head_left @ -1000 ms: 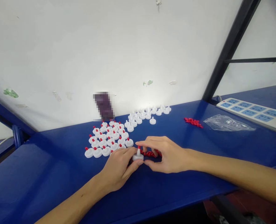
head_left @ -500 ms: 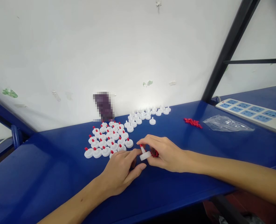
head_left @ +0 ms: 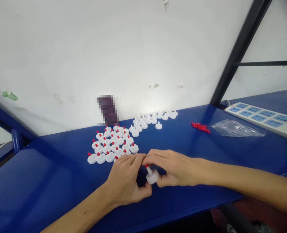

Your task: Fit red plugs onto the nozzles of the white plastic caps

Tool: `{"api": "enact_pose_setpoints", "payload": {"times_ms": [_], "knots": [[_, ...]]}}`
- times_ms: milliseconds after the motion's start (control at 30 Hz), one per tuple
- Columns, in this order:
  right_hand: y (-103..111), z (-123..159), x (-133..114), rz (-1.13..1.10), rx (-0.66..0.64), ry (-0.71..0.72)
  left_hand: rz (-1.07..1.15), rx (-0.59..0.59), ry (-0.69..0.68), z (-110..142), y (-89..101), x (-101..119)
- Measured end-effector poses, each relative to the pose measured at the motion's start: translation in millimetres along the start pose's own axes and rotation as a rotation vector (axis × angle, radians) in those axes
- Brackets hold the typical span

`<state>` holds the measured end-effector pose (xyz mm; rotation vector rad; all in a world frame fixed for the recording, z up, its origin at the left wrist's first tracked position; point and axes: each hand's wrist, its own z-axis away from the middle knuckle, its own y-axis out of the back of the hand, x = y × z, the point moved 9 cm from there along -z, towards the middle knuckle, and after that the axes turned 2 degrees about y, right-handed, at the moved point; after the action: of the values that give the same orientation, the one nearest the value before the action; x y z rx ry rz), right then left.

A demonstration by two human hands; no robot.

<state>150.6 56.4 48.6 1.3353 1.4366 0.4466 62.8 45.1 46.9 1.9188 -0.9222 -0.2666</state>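
Note:
A white nozzle cap (head_left: 152, 176) with a red tip on its spout is held tilted between my two hands, above the blue table. My right hand (head_left: 176, 168) grips it, with the index finger at the red tip and the thumb by the white base. From the other side, my left hand (head_left: 126, 178) closes on it, its index fingertip beside the red tip and its thumb against the base. To the left stand several white nozzle caps with red tips (head_left: 110, 157). Farther back are several white nozzle caps without red tips (head_left: 135, 133).
Loose red tips (head_left: 200, 127) lie in a small pile at the right, beside a clear plastic bag (head_left: 237, 128). A power strip (head_left: 264, 118) rests behind the bag. Against the wall leans a blurred dark rectangular object (head_left: 108, 110). The blue table (head_left: 61, 165) has black frame posts (head_left: 240, 51).
The held nozzle cap has come lower and nearer to me, and its base has tipped. My left thumb has moved in against it, and both index fingers have drawn together at the red tip.

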Motion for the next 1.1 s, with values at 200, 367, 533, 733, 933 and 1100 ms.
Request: {"api": "enact_pose_setpoints", "payload": {"times_ms": [200,367,533,733,933,1100], "knots": [[2,-3,-10,-0.114,-0.029,-0.014,-0.073,0.169,-0.141,0,14.3,13],[8,-3,-15,-0.182,0.063,0.022,-0.129,0.209,-0.129,-1,18.0,11],[13,-3,-8,-0.136,0.152,0.038,-0.140,0.293,-0.035,-1,24.9,2],[12,-2,3,-0.151,0.129,-0.022,-0.115,0.200,0.008,-2,20.2,-5],[0,1,9,-0.147,-0.011,-0.104,-0.081,0.102,-0.012,-2,11.4,-3],[0,1,3,-0.198,-0.009,-0.117,-0.050,0.068,-0.002,-2,8.5,-3]]}}
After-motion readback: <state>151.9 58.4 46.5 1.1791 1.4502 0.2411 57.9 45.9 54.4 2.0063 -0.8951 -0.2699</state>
